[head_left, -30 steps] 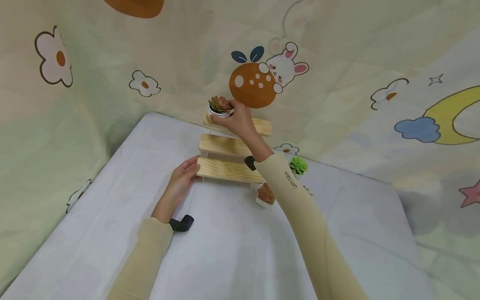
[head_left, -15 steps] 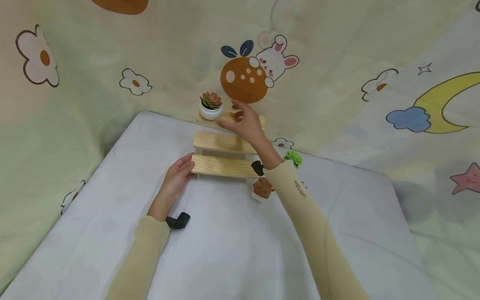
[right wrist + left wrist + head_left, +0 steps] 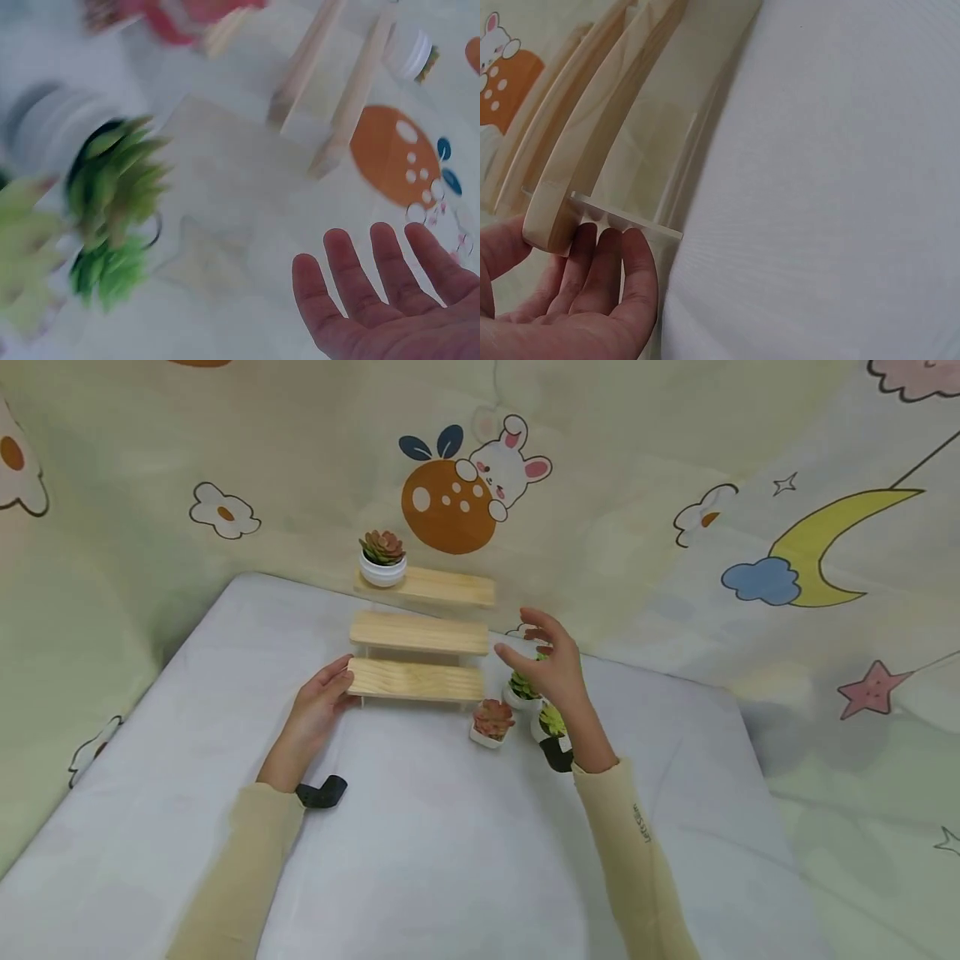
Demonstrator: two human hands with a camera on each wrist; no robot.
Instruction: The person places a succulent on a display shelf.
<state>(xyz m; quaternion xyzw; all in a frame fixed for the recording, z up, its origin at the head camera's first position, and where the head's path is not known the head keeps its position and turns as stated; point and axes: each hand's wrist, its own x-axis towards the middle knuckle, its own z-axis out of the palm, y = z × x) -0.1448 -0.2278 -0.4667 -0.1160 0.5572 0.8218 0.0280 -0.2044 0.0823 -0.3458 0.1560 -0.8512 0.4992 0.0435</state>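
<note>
A three-step display shelf with wooden boards (image 3: 416, 680) and clear supports stands at the back of the table. My left hand (image 3: 313, 710) holds the left end of its lowest board; the left wrist view shows the thumb on the wood and fingertips (image 3: 636, 244) against the clear support. On the top board's left end sits a reddish-green succulent (image 3: 382, 550) in a round white pot. My right hand (image 3: 558, 672), fingers spread and holding nothing, hovers right of the shelf. Below it are a dark green succulent (image 3: 522, 685) and a yellow-green one (image 3: 552, 718), partly hidden.
A red succulent (image 3: 492, 720) in a square white pot stands by the shelf's lower right corner. Bright green leaves show blurred in the right wrist view. Patterned cloth (image 3: 300, 452) hangs behind the white-covered table (image 3: 435, 827).
My right hand has let go of the round-potted succulent on the top board and moved right and down towards the other plants. My left hand keeps its hold; the head view has shifted right.
</note>
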